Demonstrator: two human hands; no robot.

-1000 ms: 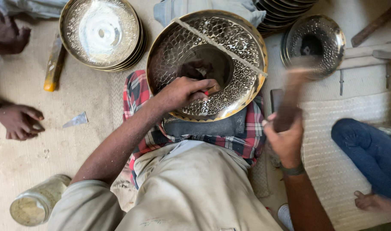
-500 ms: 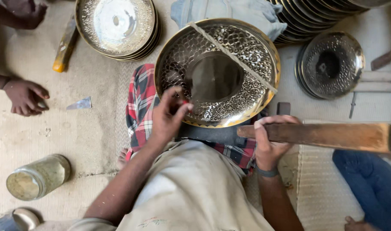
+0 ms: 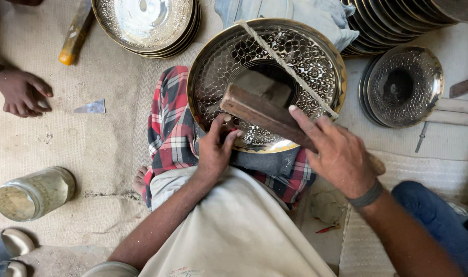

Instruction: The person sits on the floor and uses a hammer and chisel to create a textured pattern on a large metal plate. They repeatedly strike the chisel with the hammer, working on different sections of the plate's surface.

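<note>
Hands apart: right hand (image 3: 339, 154) grips wooden block (image 3: 265, 115), left hand (image 3: 216, 146) pinches embossed plate (image 3: 267, 84) rim.

no packages, labels, signs or screens in view

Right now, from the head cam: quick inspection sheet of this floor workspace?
Surface: woven floor mat, dusty.
Job's things: patterned metal plate on the lap, cord lying across it; wooden block over the plate.
Clutter: glass jar; plate stack; small dimpled plates; metal shard; stick with yellow tip.
Hands: left hand pinches a small tool at the plate's near rim; right hand grips the wooden block.
Cables: nothing seen.
Surroundings: another person's hand; a blue-trousered leg.
</note>
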